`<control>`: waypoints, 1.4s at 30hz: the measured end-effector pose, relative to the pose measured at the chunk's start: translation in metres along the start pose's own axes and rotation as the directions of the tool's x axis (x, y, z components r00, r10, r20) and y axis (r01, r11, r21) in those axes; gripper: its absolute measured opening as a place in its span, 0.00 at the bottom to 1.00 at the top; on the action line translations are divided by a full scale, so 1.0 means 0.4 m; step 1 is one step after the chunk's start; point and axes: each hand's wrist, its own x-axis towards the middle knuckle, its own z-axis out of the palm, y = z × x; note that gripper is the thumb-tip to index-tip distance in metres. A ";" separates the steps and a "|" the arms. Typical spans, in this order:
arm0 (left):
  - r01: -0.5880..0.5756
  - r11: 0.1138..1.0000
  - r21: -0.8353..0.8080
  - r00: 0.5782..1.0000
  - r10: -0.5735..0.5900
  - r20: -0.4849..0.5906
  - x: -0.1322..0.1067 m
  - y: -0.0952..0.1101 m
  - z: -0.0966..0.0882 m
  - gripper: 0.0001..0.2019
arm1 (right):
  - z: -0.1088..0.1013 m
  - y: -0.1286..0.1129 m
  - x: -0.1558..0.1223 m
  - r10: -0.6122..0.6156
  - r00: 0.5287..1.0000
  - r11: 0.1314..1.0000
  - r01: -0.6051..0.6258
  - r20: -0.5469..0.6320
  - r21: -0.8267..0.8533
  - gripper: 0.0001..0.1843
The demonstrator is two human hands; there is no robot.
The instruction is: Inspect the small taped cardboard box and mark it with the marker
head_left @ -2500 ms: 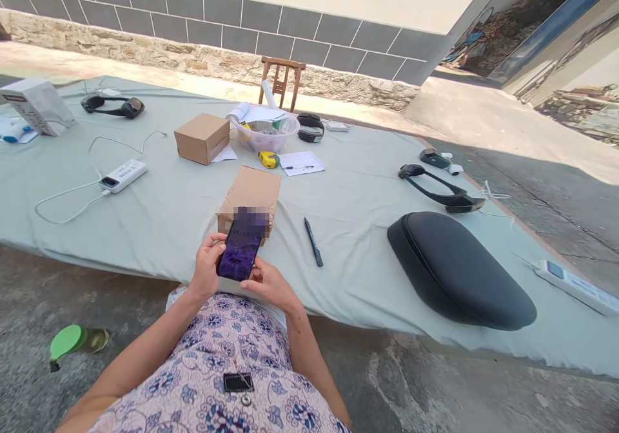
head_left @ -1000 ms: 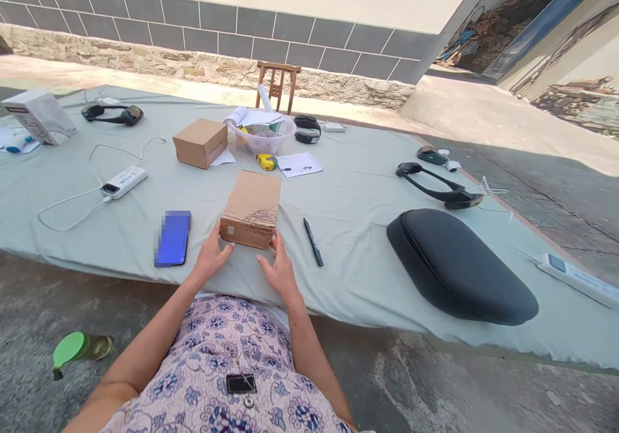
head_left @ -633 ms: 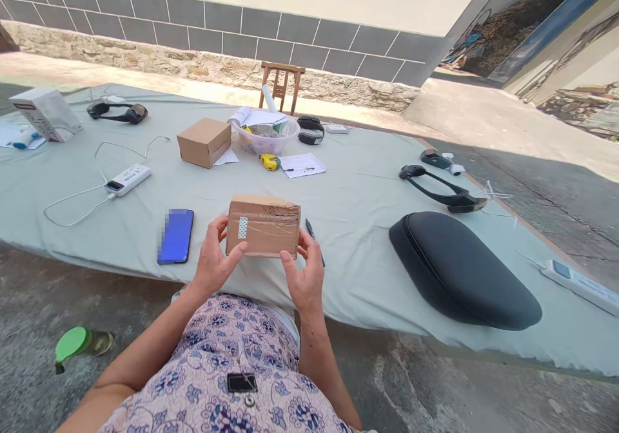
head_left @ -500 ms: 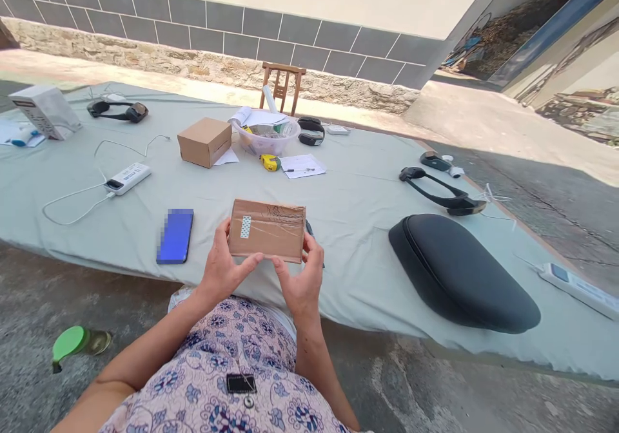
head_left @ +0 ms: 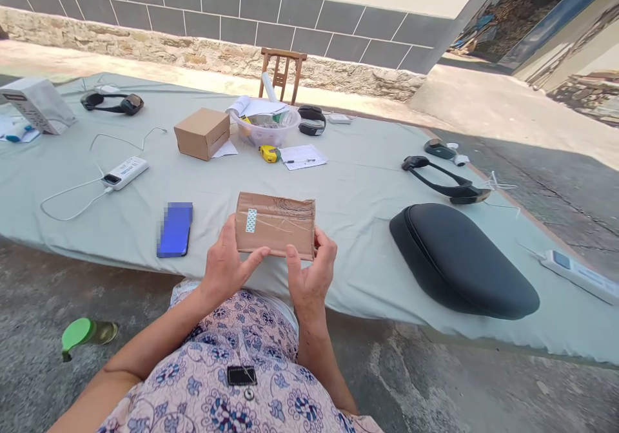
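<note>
Between my two hands is a flat brown cardboard box (head_left: pixel 278 225), held up above the near edge of the cloth-covered table (head_left: pixel 358 188). It bears a small patterned sticker at its left and dark scribbled lines at its upper right. My left hand (head_left: pixel 226 256) grips the box's left side, thumb along the bottom edge. On the right side, my right hand (head_left: pixel 312 270) has its fingers round the edge and its thumb near the lower front. A phone with a blue screen (head_left: pixel 175 230) lies left of my left hand.
A black padded case (head_left: pixel 461 259) sits at the right. Farther back are a small carton (head_left: pixel 202 134), a plastic basket (head_left: pixel 271 135), a yellow tape measure (head_left: pixel 269 154) and paper with a pen (head_left: pixel 304 156). A white power bank (head_left: pixel 124 173) with cable lies left. A green-lidded bottle (head_left: pixel 87 334) is on the ground.
Both hands and the cardboard box have shifted slightly to the right. A dark item that showed behind the box's right edge is now hidden. The view has tilted down a little.
</note>
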 end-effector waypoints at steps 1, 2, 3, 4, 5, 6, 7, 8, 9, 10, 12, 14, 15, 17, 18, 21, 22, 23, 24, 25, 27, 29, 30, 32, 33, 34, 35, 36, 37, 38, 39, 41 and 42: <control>-0.012 1.000 0.007 1.000 0.012 0.005 0.001 0.000 -0.001 0.38 | -0.004 0.004 0.002 0.002 1.000 1.000 -0.003 0.003 0.024 0.23; -0.020 1.000 0.012 1.000 0.019 0.012 0.002 0.000 -0.002 0.37 | -0.008 0.009 0.004 0.014 1.000 0.999 -0.015 0.005 0.052 0.21; -0.023 1.000 0.014 0.999 0.023 0.023 0.003 0.000 -0.003 0.36 | -0.012 0.014 0.005 0.033 0.999 0.996 -0.033 0.008 0.080 0.19; -0.025 1.000 0.014 0.999 0.025 0.034 0.004 -0.002 -0.004 0.36 | -0.015 0.020 0.007 0.053 0.999 0.993 -0.054 0.013 0.106 0.18; -0.026 1.000 0.012 0.999 0.025 0.044 0.006 -0.004 -0.005 0.36 | -0.017 0.025 0.007 0.071 0.997 0.989 -0.073 0.022 0.131 0.17; -0.025 1.000 0.007 0.998 0.025 0.054 0.008 -0.008 -0.007 0.36 | -0.019 0.030 0.008 0.086 0.996 0.984 -0.091 0.037 0.155 0.17; -0.023 1.000 0.000 0.998 0.023 0.063 0.011 -0.014 -0.010 0.36 | -0.020 0.035 0.007 0.099 0.994 0.978 -0.107 0.053 0.178 0.16; -0.019 1.000 -0.009 0.997 0.019 0.073 0.015 -0.020 -0.014 0.37 | -0.020 0.039 0.007 0.110 0.992 0.972 -0.121 0.067 0.200 0.16; -0.015 1.000 -0.021 0.996 0.017 0.084 0.019 -0.027 -0.019 0.37 | -0.019 0.041 0.006 0.119 0.990 0.966 -0.134 0.080 0.220 0.16; -0.011 0.999 -0.036 0.995 0.014 0.098 0.023 -0.036 -0.025 0.37 | -0.017 0.043 0.004 0.128 0.987 0.959 -0.148 0.096 0.240 0.18; -0.010 0.997 -0.074 0.991 0.019 0.132 0.032 -0.052 -0.041 0.36 | -0.013 0.043 0.001 0.144 0.977 0.941 -0.184 0.158 0.285 0.28; -0.023 0.993 -0.115 0.987 0.041 0.157 0.038 -0.068 -0.058 0.34 | -0.009 0.042 -0.003 0.147 0.957 0.916 -0.227 0.248 0.331 0.37; -0.033 0.990 -0.135 0.985 0.056 0.166 0.040 -0.074 -0.065 0.33 | -0.007 0.043 -0.005 0.147 0.948 0.906 -0.244 0.283 0.346 0.39; -0.058 0.983 -0.174 0.979 0.091 0.185 0.040 -0.084 -0.076 0.32 | -0.007 0.046 -0.008 0.144 0.938 0.899 -0.257 0.316 0.353 0.36; -0.071 0.979 -0.191 0.975 0.108 0.194 0.038 -0.088 -0.079 0.32 | -0.009 0.049 -0.009 0.147 0.937 0.903 -0.259 0.318 0.343 0.33; -0.115 0.971 -0.211 0.964 0.161 0.213 0.031 -0.093 -0.081 0.32 | -0.015 0.059 -0.007 0.175 0.940 0.925 -0.259 0.294 0.277 0.22; -0.130 0.970 -0.205 0.961 0.174 0.214 0.028 -0.093 -0.080 0.32 | -0.017 0.060 -0.006 0.185 0.941 0.934 -0.258 0.283 0.248 0.20; -0.145 0.971 -0.189 0.960 0.184 0.212 0.026 -0.092 -0.079 0.32 | -0.019 0.060 -0.003 0.190 0.943 0.943 -0.253 0.272 0.218 0.19; -0.153 0.975 -0.163 0.961 0.185 0.203 0.024 -0.089 -0.076 0.31 | -0.019 0.058 -0.001 0.188 0.945 0.950 -0.244 0.269 0.193 0.19; -0.152 0.980 -0.125 0.967 0.174 0.188 0.023 -0.086 -0.074 0.31 | -0.018 0.053 0.000 0.179 0.944 0.957 -0.232 0.276 0.172 0.19; -0.110 0.994 -0.021 0.986 0.112 0.126 0.021 -0.079 -0.068 0.31 | -0.011 0.037 -0.001 0.159 0.939 0.971 -0.205 0.305 0.126 0.18; -0.038 0.995 0.097 0.999 0.034 0.042 0.020 -0.070 -0.061 0.36 | 0.002 0.015 -0.007 0.149 0.929 0.981 -0.182 0.340 0.067 0.18; -0.004 0.988 0.153 1.000 0.004 0.002 0.020 -0.066 -0.056 0.39 | 0.009 0.004 -0.012 0.152 0.923 0.984 -0.175 0.355 0.034 0.19; 0.048 0.966 0.252 0.998 -0.034 -0.061 0.018 -0.060 -0.047 0.43 | 0.024 -0.015 -0.022 0.171 0.917 0.985 -0.171 0.360 -0.031 0.21; 0.070 0.954 0.292 0.996 -0.048 -0.081 0.017 -0.057 -0.043 0.44 | 0.029 -0.022 -0.026 0.181 0.919 0.983 -0.172 0.349 -0.057 0.22; 0.088 0.942 0.322 0.994 -0.061 -0.094 0.015 -0.055 -0.039 0.44 | 0.033 -0.026 -0.028 0.190 0.922 0.982 -0.174 0.338 -0.078 0.23; 0.103 0.934 0.343 0.992 -0.072 -0.102 0.013 -0.054 -0.035 0.44 | 0.035 -0.029 -0.028 0.196 0.923 0.980 -0.175 0.331 -0.093 0.23; 0.109 0.928 0.355 0.992 -0.076 -0.105 0.011 -0.053 -0.033 0.44 | 0.035 -0.029 -0.027 0.197 0.923 0.980 -0.174 0.331 -0.099 0.22; 0.107 0.927 0.359 0.992 -0.073 -0.107 0.009 -0.053 -0.031 0.44 | 0.033 -0.028 -0.025 0.193 0.921 0.981 -0.171 0.340 -0.094 0.21; 0.099 0.929 0.356 0.992 -0.064 -0.109 0.008 -0.054 -0.030 0.42 | 0.030 -0.026 -0.022 0.183 0.918 0.983 -0.165 0.352 -0.082 0.19; 0.087 0.934 0.346 0.993 -0.051 -0.111 0.007 -0.055 -0.030 0.41 | 0.026 -0.023 -0.019 0.170 0.916 0.985 -0.158 0.364 -0.064 0.18; 0.048 0.953 0.301 0.994 -0.014 -0.113 0.005 -0.059 -0.032 0.36 | 0.020 -0.016 -0.014 0.141 0.918 0.989 -0.145 0.371 -0.020 0.17; 0.027 0.964 0.264 0.993 0.004 -0.116 0.005 -0.061 -0.033 0.33 | 0.017 -0.011 -0.013 0.132 0.920 0.990 -0.144 0.370 0.003 0.16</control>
